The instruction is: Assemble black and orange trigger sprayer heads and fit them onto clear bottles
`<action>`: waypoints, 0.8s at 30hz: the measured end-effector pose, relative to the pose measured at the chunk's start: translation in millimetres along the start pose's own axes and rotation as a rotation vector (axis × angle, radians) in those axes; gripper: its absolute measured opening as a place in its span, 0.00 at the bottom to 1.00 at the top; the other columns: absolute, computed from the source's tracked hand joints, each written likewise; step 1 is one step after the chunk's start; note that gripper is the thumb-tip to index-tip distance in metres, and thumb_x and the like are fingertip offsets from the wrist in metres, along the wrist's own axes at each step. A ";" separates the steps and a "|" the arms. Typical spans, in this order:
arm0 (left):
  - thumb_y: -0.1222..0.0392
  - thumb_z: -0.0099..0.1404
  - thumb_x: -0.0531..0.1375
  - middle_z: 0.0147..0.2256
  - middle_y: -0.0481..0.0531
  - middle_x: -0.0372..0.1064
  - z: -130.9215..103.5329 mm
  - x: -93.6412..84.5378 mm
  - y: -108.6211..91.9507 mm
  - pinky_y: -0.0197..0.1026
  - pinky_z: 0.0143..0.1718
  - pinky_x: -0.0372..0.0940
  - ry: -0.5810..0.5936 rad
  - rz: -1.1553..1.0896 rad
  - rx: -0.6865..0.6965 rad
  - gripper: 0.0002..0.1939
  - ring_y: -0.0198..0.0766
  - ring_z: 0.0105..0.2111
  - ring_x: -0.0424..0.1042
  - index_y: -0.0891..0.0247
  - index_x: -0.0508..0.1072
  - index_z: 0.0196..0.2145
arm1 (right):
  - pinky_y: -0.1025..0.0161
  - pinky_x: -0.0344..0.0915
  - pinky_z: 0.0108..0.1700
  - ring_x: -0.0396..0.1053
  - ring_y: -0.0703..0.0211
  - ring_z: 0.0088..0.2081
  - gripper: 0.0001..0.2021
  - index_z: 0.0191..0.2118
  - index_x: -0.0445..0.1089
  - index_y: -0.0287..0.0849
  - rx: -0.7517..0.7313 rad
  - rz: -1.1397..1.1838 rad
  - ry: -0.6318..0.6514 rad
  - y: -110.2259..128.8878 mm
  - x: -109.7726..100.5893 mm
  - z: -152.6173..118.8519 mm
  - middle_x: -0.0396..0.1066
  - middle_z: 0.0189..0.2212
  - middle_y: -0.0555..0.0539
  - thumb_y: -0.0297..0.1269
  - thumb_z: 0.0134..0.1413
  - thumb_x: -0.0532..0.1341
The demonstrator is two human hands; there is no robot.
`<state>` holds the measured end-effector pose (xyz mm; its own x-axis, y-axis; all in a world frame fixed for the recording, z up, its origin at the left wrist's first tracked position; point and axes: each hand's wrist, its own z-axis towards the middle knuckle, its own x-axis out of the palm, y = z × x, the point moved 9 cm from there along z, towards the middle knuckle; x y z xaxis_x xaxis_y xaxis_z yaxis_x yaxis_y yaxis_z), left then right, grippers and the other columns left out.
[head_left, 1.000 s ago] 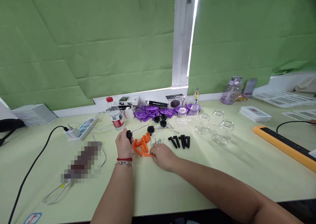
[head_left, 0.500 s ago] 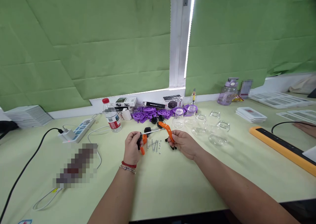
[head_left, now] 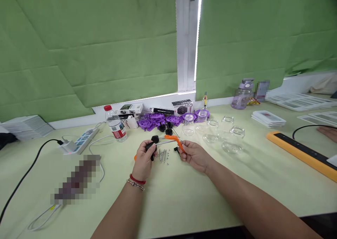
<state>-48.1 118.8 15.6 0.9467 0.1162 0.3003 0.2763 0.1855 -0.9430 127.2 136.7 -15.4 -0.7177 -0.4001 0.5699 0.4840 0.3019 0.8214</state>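
My left hand [head_left: 143, 159] is closed round a black plastic part [head_left: 150, 147] with a thin metal rod [head_left: 163, 141] reaching right. A bit of orange shows past the left side of that hand; what it belongs to is hidden. Between thumb and fingers, my right hand [head_left: 195, 155] pinches a curved orange plastic piece [head_left: 173, 137]. The rod's far end meets or passes behind this piece; I cannot tell which. Below and between the hands lie several metal screws [head_left: 162, 156] and small nuts [head_left: 168, 158]. A small black part [head_left: 176, 149] rests beside my right fingers.
Behind the hands are black round knobs [head_left: 168, 131], purple plastic parts [head_left: 157, 118], boxes [head_left: 182, 107] and a water bottle [head_left: 116, 124]. Clear glass jars [head_left: 232, 140] stand right. A power strip [head_left: 86, 139] lies left, a yellow-black bar [head_left: 300, 154] right, near another person's hand [head_left: 329, 131].
My left hand has turned, so the orange part at it now shows on its left side. The orange piece in my right hand has tilted flatter. The camera view has shifted slightly.
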 end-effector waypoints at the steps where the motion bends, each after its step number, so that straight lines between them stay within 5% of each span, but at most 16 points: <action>1: 0.55 0.55 0.63 0.25 0.43 0.62 -0.6 1.2 -0.2 0.33 0.25 0.57 0.012 0.003 0.006 0.15 0.28 0.23 0.62 0.62 0.64 0.37 | 0.65 0.54 0.28 0.56 0.69 0.22 0.10 0.33 0.66 0.40 -0.011 0.011 0.000 0.8 -0.1 -0.3 0.65 0.25 0.51 0.38 0.49 0.65; 6: 0.55 0.55 0.63 0.25 0.44 0.62 -2.4 0.4 -3.0 0.34 0.25 0.57 0.002 -0.004 0.024 0.14 0.28 0.23 0.62 0.62 0.65 0.36 | 0.66 0.52 0.27 0.55 0.69 0.22 0.09 0.34 0.66 0.40 -0.079 0.066 -0.043 6.6 -3.6 -0.8 0.64 0.24 0.52 0.37 0.49 0.65; 24: 0.56 0.57 0.62 0.24 0.44 0.61 -9.8 20.9 5.8 0.34 0.27 0.57 0.171 0.106 -0.018 0.15 0.30 0.24 0.62 0.62 0.64 0.40 | 0.66 0.51 0.27 0.53 0.70 0.20 0.12 0.36 0.66 0.41 0.067 -0.023 0.011 -10.4 5.7 -2.2 0.64 0.23 0.53 0.39 0.48 0.66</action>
<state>-25.2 112.7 15.0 0.9846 -0.0338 0.1716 0.1749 0.1636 -0.9709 119.1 129.4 -20.7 -0.7222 -0.4172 0.5518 0.4328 0.3497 0.8309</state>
